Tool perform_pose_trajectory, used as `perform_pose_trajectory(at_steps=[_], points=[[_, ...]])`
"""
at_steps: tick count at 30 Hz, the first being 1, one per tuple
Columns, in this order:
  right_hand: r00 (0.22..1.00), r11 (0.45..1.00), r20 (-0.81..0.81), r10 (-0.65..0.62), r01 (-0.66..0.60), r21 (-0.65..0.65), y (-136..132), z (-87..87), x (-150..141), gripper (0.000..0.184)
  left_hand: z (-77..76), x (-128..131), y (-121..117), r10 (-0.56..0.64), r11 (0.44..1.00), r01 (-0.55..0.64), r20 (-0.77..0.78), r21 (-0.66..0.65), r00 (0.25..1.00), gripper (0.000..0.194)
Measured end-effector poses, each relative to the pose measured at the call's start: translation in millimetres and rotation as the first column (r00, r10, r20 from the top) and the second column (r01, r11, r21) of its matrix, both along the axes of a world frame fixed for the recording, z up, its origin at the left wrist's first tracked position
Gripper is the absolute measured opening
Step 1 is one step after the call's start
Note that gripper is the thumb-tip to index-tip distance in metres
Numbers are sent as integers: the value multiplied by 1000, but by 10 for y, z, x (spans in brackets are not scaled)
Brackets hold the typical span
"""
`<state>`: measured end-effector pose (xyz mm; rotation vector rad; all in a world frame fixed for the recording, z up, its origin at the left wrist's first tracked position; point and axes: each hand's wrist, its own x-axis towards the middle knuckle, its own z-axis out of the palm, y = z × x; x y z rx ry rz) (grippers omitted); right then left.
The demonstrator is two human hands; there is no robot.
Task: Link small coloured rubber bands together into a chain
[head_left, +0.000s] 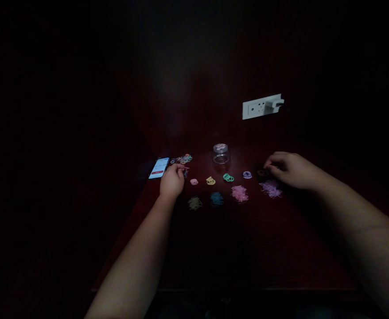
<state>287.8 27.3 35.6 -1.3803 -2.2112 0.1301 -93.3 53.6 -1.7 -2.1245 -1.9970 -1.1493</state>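
My left hand is closed in a pinch beside the phone, with a small pinkish elastic band at its fingertips. Behind it lies a mixed pile of coloured elastic bands. My right hand is on the right, fingers curled and tips together above a dark reddish-brown band group; what they hold, if anything, is too dark to make out. Small groups lie in a row between the hands: pink bands, yellow bands, green bands and purple bands.
Nearer me lie piles of thin olive bands, blue bands, pink bands and lilac bands. A lidded clear jar stands behind. A lit phone is left, a wall socket with a plug above. Surroundings are dark.
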Motion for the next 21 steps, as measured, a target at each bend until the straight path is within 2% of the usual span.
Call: perform_pose_trajectory(at_steps=[3, 5, 10, 21], points=[[999, 1000, -38, 20, -19, 19, -2, -14, -45, 17, -75, -103, 79, 31, 984, -38, -47, -171, 998, 27], [997, 999, -62, 36, -35, 19, -5, -28, -79, 16, -126, -134, 113, 23, 975, -37, -65, -218, 998, 30], [995, 999, -82, 48, -47, 10, -20, -41, -155, 17, -200, -145, 152, 13, 967, -33, -83, -252, 996, 30], [993, 998, -97, 65, -62, 34, -9, -82, -167, 16, -207, -162, 193, 97, 941, -117, -77, -316, 992, 17]])
